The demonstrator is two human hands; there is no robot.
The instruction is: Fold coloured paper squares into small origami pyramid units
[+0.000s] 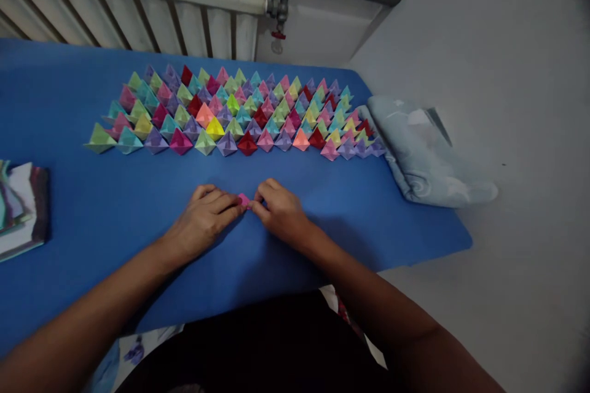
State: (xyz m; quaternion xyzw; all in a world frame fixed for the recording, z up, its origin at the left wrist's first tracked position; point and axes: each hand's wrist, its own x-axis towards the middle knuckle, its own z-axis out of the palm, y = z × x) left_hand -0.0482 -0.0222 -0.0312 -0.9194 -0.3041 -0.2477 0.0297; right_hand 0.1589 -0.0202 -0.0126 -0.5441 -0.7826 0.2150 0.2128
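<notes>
Between my two hands is a small folded piece of bright pink paper (244, 199), low over the blue tabletop. My left hand (203, 218) pinches its left side, fingers pressed together. From the right, my right hand (279, 209) grips the other edge between thumb and curled fingers. Much of the paper is hidden by the fingertips, so its exact folded shape cannot be made out. Beyond the hands stand rows of small folded paper boats (226, 143) in pink, purple, green, teal, yellow and red.
A folded grey-blue cloth (415, 153) lies at the table's right end, against the wall. On the left sits a stack of papers (23, 209), cut off by the frame. Behind the blue table (115, 196) are a radiator (161, 21) and a pipe with a red-handled valve (279, 35).
</notes>
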